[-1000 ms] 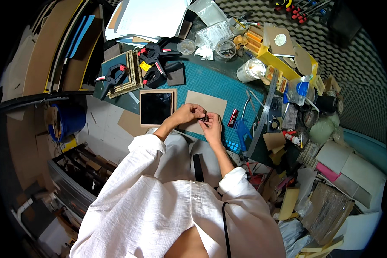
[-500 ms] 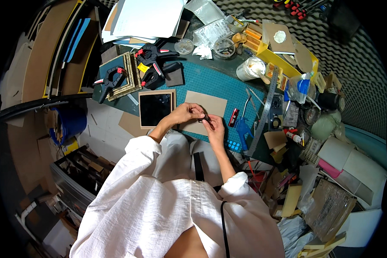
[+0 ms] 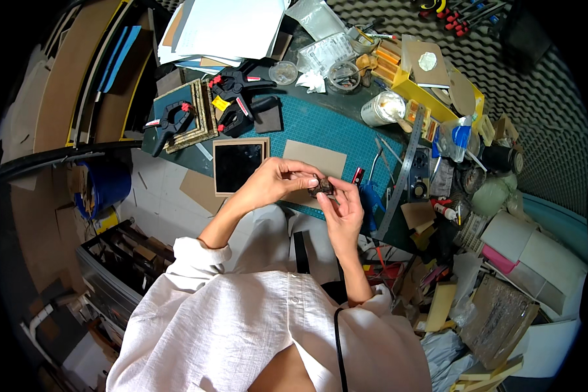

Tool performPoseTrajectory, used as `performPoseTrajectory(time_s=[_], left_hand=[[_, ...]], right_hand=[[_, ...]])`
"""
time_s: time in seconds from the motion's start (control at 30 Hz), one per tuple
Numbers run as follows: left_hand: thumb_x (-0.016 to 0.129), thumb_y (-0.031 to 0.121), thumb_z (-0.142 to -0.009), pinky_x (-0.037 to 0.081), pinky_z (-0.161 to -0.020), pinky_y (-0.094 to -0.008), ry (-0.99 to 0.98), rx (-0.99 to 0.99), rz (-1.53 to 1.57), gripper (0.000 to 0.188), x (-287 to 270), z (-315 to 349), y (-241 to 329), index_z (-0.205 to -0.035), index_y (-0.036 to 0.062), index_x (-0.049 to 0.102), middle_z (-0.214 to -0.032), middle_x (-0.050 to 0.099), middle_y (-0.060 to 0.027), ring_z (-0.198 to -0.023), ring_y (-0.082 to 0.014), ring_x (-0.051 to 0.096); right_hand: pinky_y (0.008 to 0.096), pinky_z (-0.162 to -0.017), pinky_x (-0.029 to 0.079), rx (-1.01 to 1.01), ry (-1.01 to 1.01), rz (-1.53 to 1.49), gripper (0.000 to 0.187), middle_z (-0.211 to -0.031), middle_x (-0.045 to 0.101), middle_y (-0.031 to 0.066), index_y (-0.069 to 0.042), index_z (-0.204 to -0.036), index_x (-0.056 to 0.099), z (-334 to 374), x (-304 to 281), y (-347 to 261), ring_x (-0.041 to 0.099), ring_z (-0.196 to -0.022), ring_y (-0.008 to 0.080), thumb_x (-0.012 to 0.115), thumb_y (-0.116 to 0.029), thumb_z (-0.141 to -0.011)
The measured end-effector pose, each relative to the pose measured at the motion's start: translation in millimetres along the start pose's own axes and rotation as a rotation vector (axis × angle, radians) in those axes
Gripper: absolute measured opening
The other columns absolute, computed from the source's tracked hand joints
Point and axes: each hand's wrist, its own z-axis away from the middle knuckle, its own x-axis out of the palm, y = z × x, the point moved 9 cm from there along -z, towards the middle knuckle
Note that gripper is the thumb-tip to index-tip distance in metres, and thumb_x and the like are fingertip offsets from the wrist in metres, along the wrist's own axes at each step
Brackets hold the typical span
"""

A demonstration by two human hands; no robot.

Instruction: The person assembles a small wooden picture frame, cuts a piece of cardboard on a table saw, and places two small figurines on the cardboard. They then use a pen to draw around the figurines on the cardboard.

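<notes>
A small, dark brown, lumpy piece (image 3: 321,187), its kind not clear, is pinched between the fingertips of both my hands. My left hand (image 3: 271,183) grips its left side with thumb and fingers. From the right, my right hand (image 3: 343,212) closes thumb and fingers round the other side. Below them a tan board (image 3: 315,157) lies on the green cutting mat (image 3: 307,117), partly hidden by the hands. Left of my left hand rests a dark glossy panel (image 3: 234,166) with a brown border. Beside my right hand are a blue glue gun (image 3: 372,199) and a small red item (image 3: 357,175).
A metal ruler (image 3: 405,173) lies right of the glue gun. Black spring clamps (image 3: 236,114) and stacked frames (image 3: 193,124) stand at the back left. A white tub (image 3: 383,108) and a yellow box (image 3: 408,85) crowd the back right. A blue bin (image 3: 108,186) stands on the floor at left.
Both hands have lifted the dark piece nearer to me and slightly right. More of the piece shows now. My right hand covers part of the glue gun.
</notes>
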Motion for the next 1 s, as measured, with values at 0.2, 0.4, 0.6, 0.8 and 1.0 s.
performPoseTrajectory(time_s=[0.2, 0.4, 0.6, 0.8, 1.0], left_hand=[[0.068, 0.012, -0.089, 0.048, -0.068, -0.0214, 0.050, 0.002, -0.003, 0.020, 1, 18, 29, -0.105, 0.0030, 0.072, -0.089, 0.070, -0.0025, -0.079, -0.0050, 0.059], [0.069, 0.013, -0.088, 0.047, -0.065, -0.0206, 0.090, 0.102, -0.100, 0.020, -2, 27, 45, -0.105, 0.0035, 0.072, -0.085, 0.068, -0.0022, -0.077, -0.0044, 0.058], [0.069, 0.015, -0.089, 0.044, -0.060, -0.0194, 0.097, 0.108, -0.039, 0.021, -2, 30, 39, -0.106, 0.0033, 0.072, -0.086, 0.066, -0.0019, -0.074, -0.0031, 0.056], [0.069, 0.016, -0.089, 0.042, -0.059, -0.0195, 0.104, 0.148, -0.092, 0.021, -3, 34, 44, -0.105, 0.0026, 0.072, -0.085, 0.065, -0.0015, -0.072, -0.0031, 0.055], [0.070, 0.012, -0.086, 0.043, -0.061, -0.0207, 0.099, 0.213, -0.125, 0.020, -1, 39, 56, -0.104, 0.0026, 0.072, -0.082, 0.063, -0.0017, -0.072, -0.0048, 0.055]], right_hand=[[0.0252, -0.086, 0.051, -0.037, -0.036, 0.002, 0.037, -0.110, 0.063, 0.0137, 0.003, -0.120, 0.050, 7, 10, -34, 0.062, -0.101, 0.0146, 0.065, 0.006, -0.087], [0.0255, -0.088, 0.050, -0.038, -0.031, 0.026, 0.037, -0.110, 0.063, 0.0137, 0.004, -0.121, 0.050, 13, 18, -48, 0.062, -0.101, 0.0145, 0.064, 0.006, -0.087], [0.0253, -0.088, 0.050, -0.044, -0.021, 0.022, 0.037, -0.110, 0.063, 0.0133, 0.004, -0.122, 0.050, 16, 19, -47, 0.062, -0.101, 0.0146, 0.064, 0.006, -0.087], [0.0255, -0.088, 0.050, -0.049, -0.017, 0.029, 0.038, -0.112, 0.062, 0.0135, 0.004, -0.123, 0.049, 18, 19, -46, 0.062, -0.102, 0.0151, 0.064, 0.005, -0.088], [0.0274, -0.091, 0.050, -0.080, -0.018, 0.020, 0.042, -0.115, 0.060, 0.0143, 0.002, -0.126, 0.047, 21, 22, -56, 0.061, -0.106, 0.0169, 0.064, 0.005, -0.088]])
